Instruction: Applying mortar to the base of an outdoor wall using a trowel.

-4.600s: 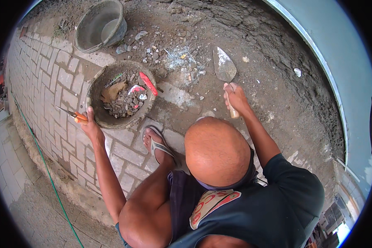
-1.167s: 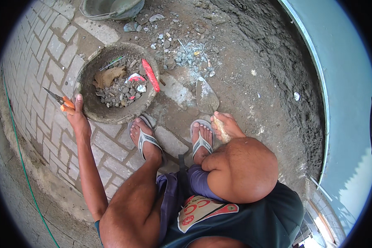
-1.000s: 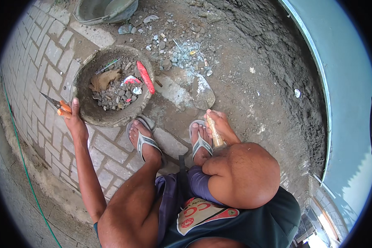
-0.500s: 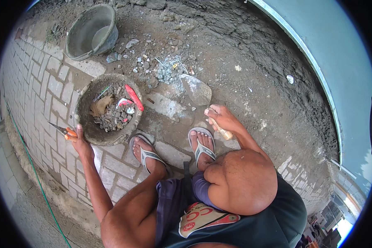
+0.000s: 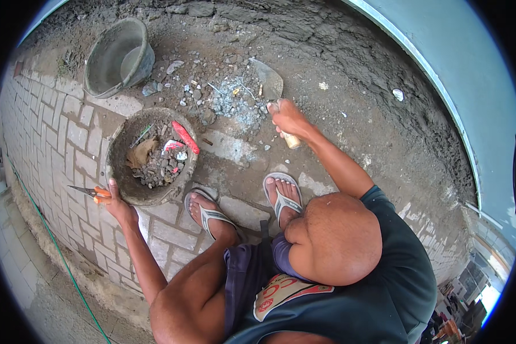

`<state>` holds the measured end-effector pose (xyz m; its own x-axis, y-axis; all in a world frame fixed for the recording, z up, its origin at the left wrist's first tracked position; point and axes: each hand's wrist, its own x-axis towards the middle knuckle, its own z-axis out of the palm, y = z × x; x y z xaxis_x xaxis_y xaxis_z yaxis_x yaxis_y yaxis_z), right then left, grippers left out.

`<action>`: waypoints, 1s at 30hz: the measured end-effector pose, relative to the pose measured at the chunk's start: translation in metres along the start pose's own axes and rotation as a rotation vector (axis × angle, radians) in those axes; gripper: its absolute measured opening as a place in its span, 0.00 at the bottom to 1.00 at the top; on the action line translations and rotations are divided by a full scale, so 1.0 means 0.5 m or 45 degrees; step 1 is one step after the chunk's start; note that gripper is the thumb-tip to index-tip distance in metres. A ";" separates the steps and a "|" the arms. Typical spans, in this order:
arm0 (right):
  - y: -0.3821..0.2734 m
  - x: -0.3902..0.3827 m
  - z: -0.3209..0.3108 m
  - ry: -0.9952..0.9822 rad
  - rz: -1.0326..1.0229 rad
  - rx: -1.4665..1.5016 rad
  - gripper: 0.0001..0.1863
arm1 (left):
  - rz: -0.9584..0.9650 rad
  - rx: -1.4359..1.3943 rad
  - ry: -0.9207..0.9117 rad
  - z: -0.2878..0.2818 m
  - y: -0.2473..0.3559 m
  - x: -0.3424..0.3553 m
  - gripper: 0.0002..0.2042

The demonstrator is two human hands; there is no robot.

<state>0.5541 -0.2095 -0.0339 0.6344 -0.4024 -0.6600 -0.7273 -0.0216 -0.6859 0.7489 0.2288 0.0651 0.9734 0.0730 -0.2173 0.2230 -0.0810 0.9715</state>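
Observation:
My left hand (image 5: 118,204) is closed round orange-handled shears (image 5: 102,195) with dark blades, its thumb at the rim of a worn mortar bucket (image 5: 116,163), which holds rubble (image 5: 163,169), a brown scrap (image 5: 140,153) and a red crumpled strip (image 5: 186,135) near its edge. My right hand (image 5: 288,118) grips a trowel by its wooden handle (image 5: 293,140); the metal blade (image 5: 269,77) rests on the ground just past a scatter of bluish-white chips and debris (image 5: 229,106).
An empty grey bucket (image 5: 97,66) stands beyond the full one. A rough dirt strip (image 5: 384,80) runs along a pale blue wall (image 5: 476,69). Block paving (image 5: 74,137) and a green hose (image 5: 51,235) are on the left. My sandalled feet (image 5: 284,195) are below the debris.
My right arm has reached forward from beside my foot, pushing the trowel blade up past the bluish debris. My left hand still holds the shears at the bucket's rim.

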 end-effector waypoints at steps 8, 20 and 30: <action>0.059 -0.059 -0.029 0.021 -0.458 -0.896 0.19 | -0.099 -0.027 -0.009 0.018 0.024 -0.001 0.34; -0.035 -0.054 -0.029 -0.162 0.236 0.132 0.18 | -0.172 -0.064 0.006 -0.003 0.004 0.012 0.29; -0.011 0.005 -0.071 -0.381 0.288 0.678 0.16 | -0.105 -0.058 0.091 0.048 0.036 0.003 0.22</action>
<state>0.5503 -0.2429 -0.0210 0.5821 -0.0698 -0.8101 -0.6711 0.5213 -0.5272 0.7558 0.2037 0.0800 0.9452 0.1486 -0.2908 0.2978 -0.0266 0.9543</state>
